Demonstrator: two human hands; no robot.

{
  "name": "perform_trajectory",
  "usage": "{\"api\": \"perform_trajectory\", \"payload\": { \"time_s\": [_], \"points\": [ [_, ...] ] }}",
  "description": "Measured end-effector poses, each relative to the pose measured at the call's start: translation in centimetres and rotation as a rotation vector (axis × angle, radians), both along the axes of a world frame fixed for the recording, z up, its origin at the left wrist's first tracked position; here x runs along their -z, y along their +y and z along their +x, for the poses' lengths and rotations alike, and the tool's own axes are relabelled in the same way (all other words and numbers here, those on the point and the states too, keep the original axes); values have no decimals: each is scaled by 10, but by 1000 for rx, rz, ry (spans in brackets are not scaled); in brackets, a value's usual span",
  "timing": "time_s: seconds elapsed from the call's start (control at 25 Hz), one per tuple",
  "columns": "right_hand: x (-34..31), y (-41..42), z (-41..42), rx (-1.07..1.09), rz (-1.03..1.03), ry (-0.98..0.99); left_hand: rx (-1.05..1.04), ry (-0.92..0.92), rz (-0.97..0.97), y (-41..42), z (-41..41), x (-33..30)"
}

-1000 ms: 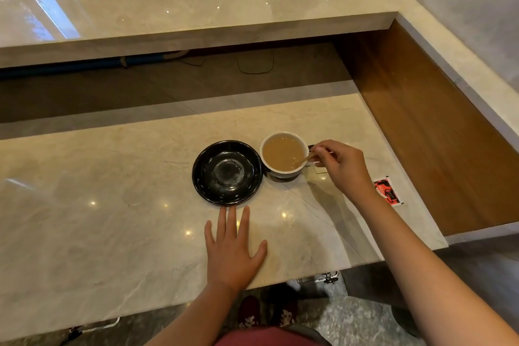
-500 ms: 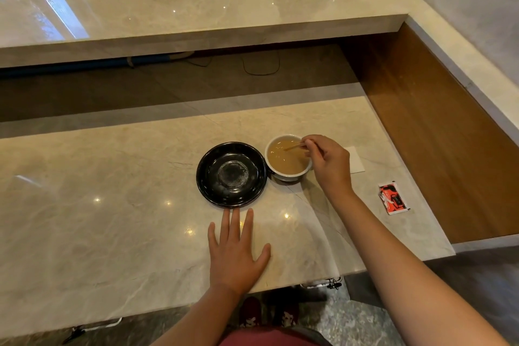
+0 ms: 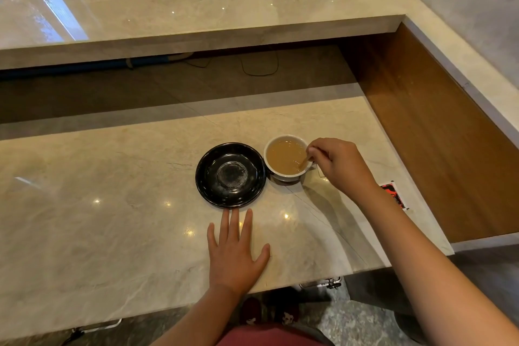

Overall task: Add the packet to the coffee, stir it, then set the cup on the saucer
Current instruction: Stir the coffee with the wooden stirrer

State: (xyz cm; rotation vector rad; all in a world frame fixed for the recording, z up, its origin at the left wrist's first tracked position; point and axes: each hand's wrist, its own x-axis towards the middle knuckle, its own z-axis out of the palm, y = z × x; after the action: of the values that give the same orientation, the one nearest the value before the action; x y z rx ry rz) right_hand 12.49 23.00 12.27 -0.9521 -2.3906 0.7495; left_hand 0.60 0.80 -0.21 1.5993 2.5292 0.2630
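Pinching a half-sunk stirrer (image 3: pixel 304 161), the right hand (image 3: pixel 341 167) covers the cup (image 3: pixel 286 159) rim.

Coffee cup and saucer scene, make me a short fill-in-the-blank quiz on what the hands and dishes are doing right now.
1. The black saucer has ____ resting on it.
2. The cup of light brown coffee stands on the counter to the ____ of the saucer.
3. The right hand holds a stirrer whose tip dips into the ____.
4. The left hand lies ____ on the counter, fingers spread.

Missing words: nothing; right; coffee; flat
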Motion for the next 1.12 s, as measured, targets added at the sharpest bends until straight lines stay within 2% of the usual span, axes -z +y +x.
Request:
{"api": "perform_trajectory", "payload": {
  "time_s": [0.24,0.4,0.64,0.8,0.96,1.12],
  "points": [
    [16,-23,-18,279,-402,348,-3,-2,-4,0,0,0],
    [25,-21,-27,413,-411,487,-6,-7,-8,1,0,0],
    [25,-5,-11,285,-57,257,-4,4,-1,0,0,-1],
    [17,4,0,152,82,98,-1,1,3,-1,0,-1],
    [13,7,6,117,62,44,3,-1,-2,0,0,-1],
    [8,3,7,172,-168,106,3,-3,-2,0,0,-1]
  ]
}}
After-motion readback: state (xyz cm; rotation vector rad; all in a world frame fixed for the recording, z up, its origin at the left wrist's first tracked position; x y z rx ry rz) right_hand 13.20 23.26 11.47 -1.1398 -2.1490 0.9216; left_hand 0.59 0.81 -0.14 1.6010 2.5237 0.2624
